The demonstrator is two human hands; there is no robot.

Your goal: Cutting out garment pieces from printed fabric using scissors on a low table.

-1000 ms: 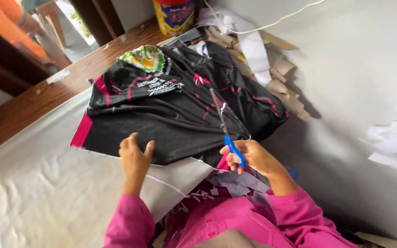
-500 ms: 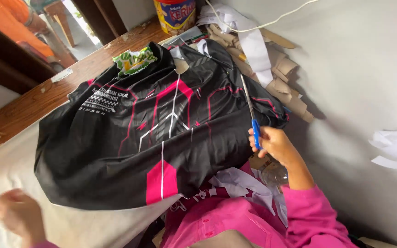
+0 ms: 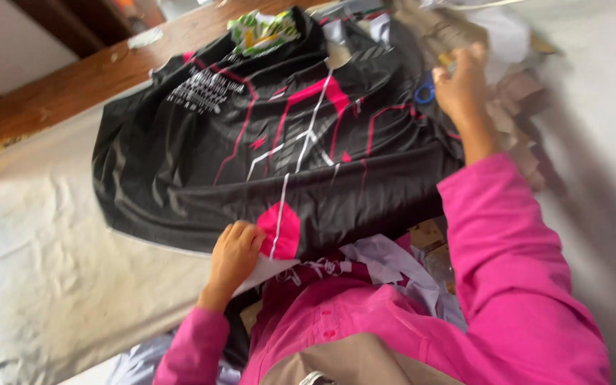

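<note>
A black garment [image 3: 265, 157] with pink and white stripes lies spread on a pale cloth-covered table [image 3: 44, 242]. My left hand [image 3: 235, 254] rests on its near hem beside a pink patch, fingers curled over the edge. My right hand [image 3: 461, 82] reaches to the far right side of the garment, right by blue-handled scissors [image 3: 425, 91] lying on the cloth. Whether the fingers still grip the scissors is unclear. Both arms wear pink sleeves.
A green and yellow printed cloth [image 3: 262, 30] lies at the garment's far end. Brown cardboard pieces and white scraps [image 3: 515, 64] pile up at the far right. A wooden board [image 3: 73, 85] runs along the table's far left. Fabric scraps [image 3: 386, 260] lie near my body.
The garment has been unfolded and spread wider. My left hand came back from the lower left to the near hem. My right hand carried the scissors away to the far right.
</note>
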